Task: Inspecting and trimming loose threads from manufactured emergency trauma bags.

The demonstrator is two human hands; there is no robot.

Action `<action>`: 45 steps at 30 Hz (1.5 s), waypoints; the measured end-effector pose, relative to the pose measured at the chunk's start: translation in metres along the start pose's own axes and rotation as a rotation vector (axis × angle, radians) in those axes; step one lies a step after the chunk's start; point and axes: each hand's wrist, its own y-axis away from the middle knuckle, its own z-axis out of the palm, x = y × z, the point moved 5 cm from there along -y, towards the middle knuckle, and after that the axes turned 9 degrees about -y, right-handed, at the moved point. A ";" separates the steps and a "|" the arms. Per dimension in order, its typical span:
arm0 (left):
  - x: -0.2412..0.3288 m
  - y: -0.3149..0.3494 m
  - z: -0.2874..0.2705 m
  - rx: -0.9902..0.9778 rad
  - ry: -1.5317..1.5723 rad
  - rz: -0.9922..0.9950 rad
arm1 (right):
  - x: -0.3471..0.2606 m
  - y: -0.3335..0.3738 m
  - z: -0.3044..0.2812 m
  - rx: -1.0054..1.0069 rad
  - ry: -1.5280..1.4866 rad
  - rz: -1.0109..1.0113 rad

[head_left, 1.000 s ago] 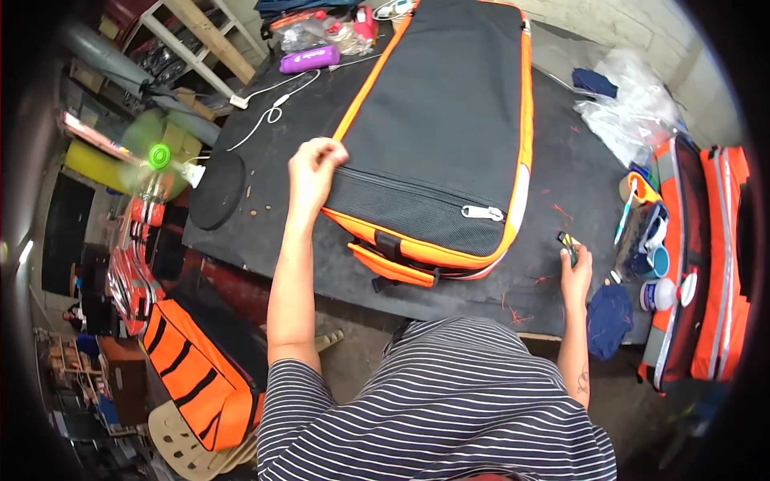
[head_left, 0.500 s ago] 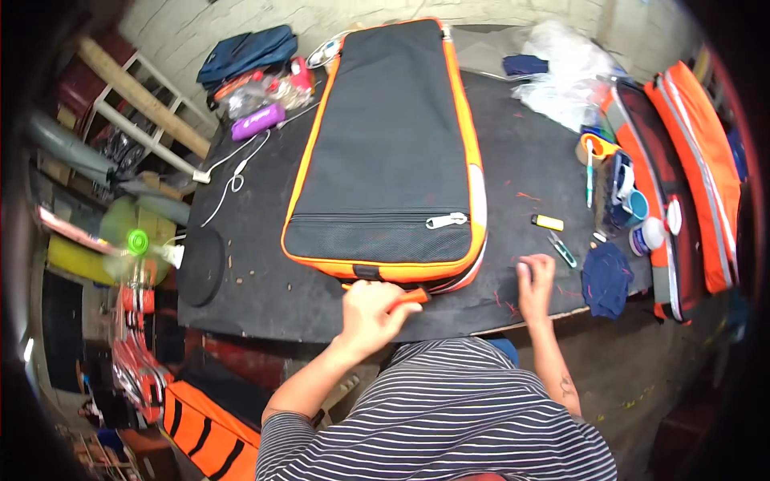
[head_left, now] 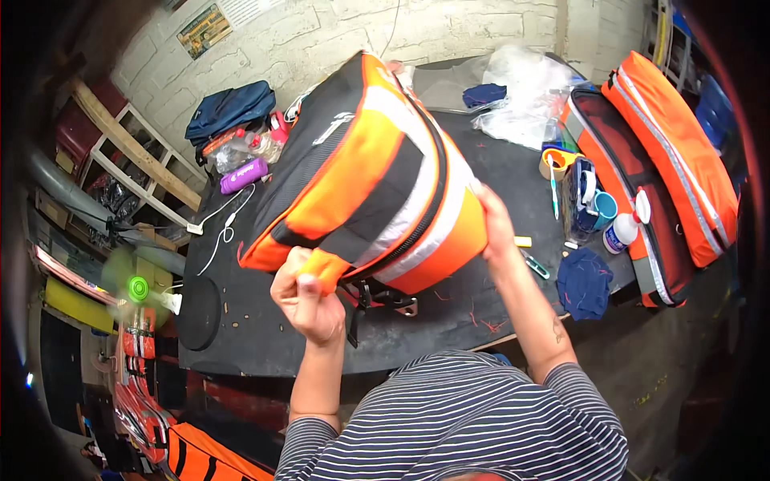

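Note:
A large orange and black bag with silver reflective bands and a long black zipper stands tilted up off the table, its striped side facing me. My left hand is closed around an orange fabric handle at the bag's near lower end. Against the bag's right side presses my right hand, holding it up; its fingers are partly hidden by the bag. Below the left hand hang black straps with a buckle.
On the right of the black table are a navy cloth, thread snips, a spray bottle, a blue cup and an open orange bag. At the back left lies a purple pouch beside a white cable.
The bag lay flat and is now tipped up and turned, showing its zipped side. My right hand has moved from the table onto the bag's side; my left hand has risen with the handle.

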 end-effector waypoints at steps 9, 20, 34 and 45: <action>-0.089 0.119 -0.015 0.031 0.140 -0.710 | -0.049 -0.041 0.135 -0.706 0.926 -0.234; -0.087 0.119 -0.001 -0.364 -0.460 -0.669 | -0.050 -0.027 0.074 -0.425 1.266 -0.706; -0.072 0.101 0.015 -0.227 -0.556 -0.577 | -0.004 0.032 0.169 -0.509 1.266 -1.283; -0.082 0.114 -0.006 -0.344 -0.525 -0.590 | 0.050 -0.012 0.126 -0.679 1.864 -0.757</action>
